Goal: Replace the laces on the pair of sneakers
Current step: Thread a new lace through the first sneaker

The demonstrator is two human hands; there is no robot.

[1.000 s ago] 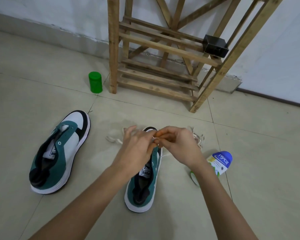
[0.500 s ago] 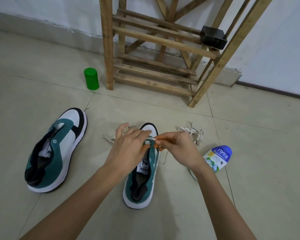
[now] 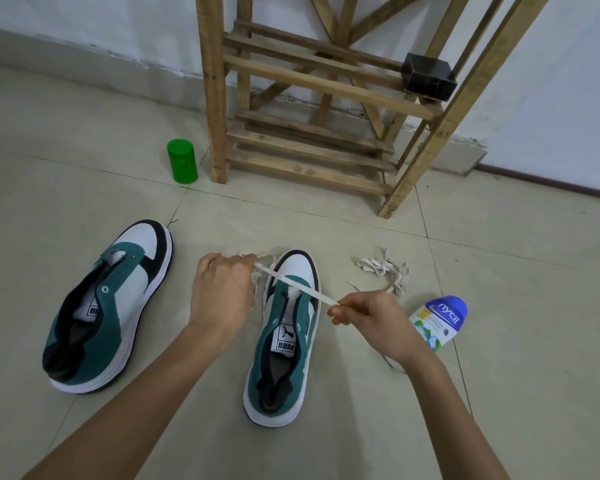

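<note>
Lace held taut over the middle sneaker

Both hands work above the middle sneaker (image 3: 284, 344), which sits flat on the tiled floor (image 3: 499, 375). Its long axis runs almost straight away from the person, with the white toe pointing towards the wooden rack (image 3: 309, 133) and the heel nearest the camera. The cream lace (image 3: 295, 285) is a flat, straight band slanting across the front of the shoe's opening, from far-left down to near-right. The left hand (image 3: 222, 292) has its fingers (image 3: 243, 263) curled and pinching the far end. The right hand (image 3: 371, 318) has its fingers (image 3: 340, 311) pinching the near end beside the shoe's right edge. Whether the lace passes through any eyelet I cannot tell.

The second sneaker (image 3: 97, 306) lies well to the left, unlaced, with its toe angled away and slightly right. A loose lace pile (image 3: 383, 271) rests on the floor to the right of the middle sneaker's toe. A blue-capped bottle (image 3: 437, 323) lies on its side just beyond the right wrist. A green container (image 3: 182, 161) stands upright beside the rack's left leg, and a black box (image 3: 428, 76) sits on the rack.
</note>
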